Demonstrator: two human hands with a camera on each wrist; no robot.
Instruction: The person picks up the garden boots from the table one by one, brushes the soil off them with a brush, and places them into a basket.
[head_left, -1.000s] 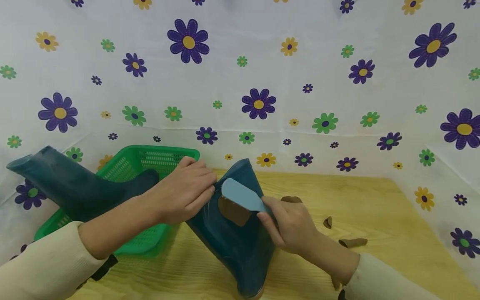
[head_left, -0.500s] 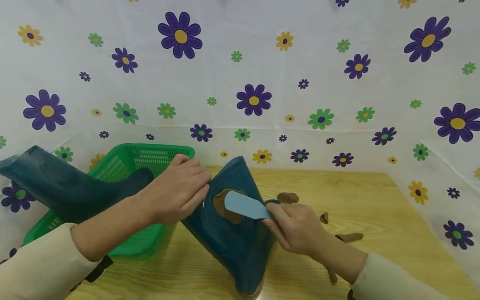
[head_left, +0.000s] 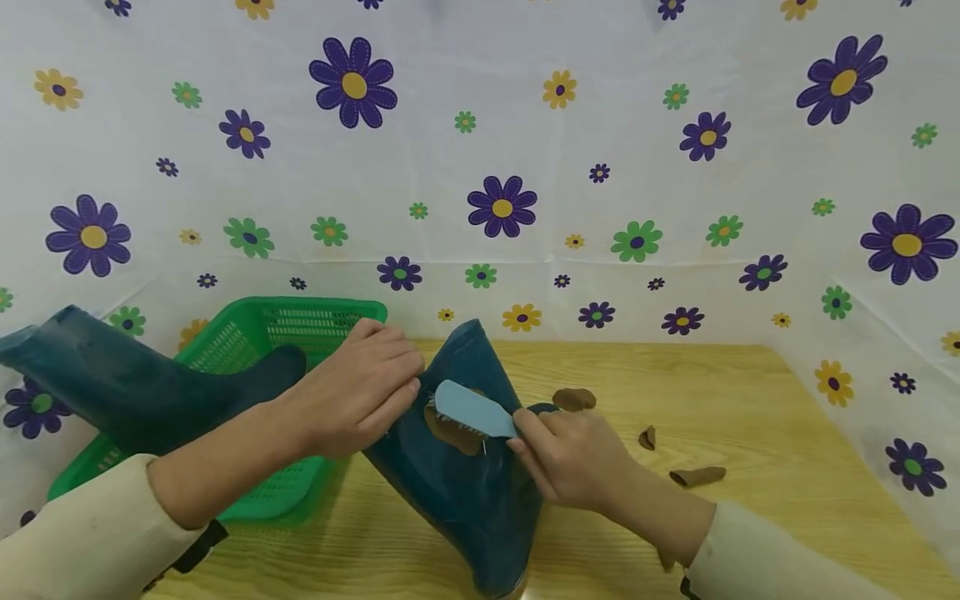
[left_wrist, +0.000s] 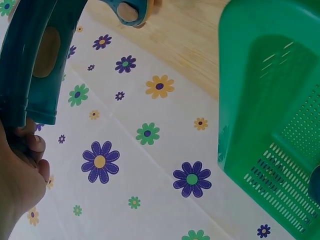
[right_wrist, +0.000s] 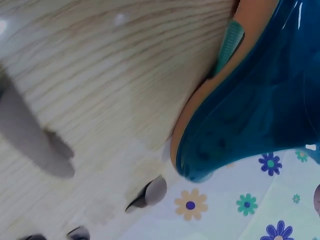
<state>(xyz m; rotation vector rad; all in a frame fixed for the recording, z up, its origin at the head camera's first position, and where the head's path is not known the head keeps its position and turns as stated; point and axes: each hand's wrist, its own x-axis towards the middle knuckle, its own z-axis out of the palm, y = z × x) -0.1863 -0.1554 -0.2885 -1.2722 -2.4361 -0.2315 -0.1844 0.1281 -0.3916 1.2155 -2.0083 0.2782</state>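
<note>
A dark teal rubber boot (head_left: 480, 508) leans on the table with a brown, mud-like patch (head_left: 452, 432) on its shaft. My left hand (head_left: 371, 387) grips this boot by the rim of its shaft. In the left wrist view, the left hand's fingers (left_wrist: 35, 145) curl at the opening. A light blue brush (head_left: 472, 408) is pinched by its handle in my right hand (head_left: 573, 454). Its bristles face down onto the brown patch. The right wrist view shows the boot's foot (right_wrist: 240, 120) with its orange-brown sole edge; the brush is out of sight there.
A green basket (head_left: 330, 312) stands left, with a second teal boot (head_left: 172, 383) lying across it. Several brown pieces, such as a curled one (head_left: 697, 476), lie on the wooden table (head_left: 750, 392) to the right. Flower-print cloth (head_left: 420, 83) hangs behind.
The brush has gone right across the brown patch, then back left, and its bristles now show. My left hand keeps its grip on the boot. The head view has shifted slightly.
</note>
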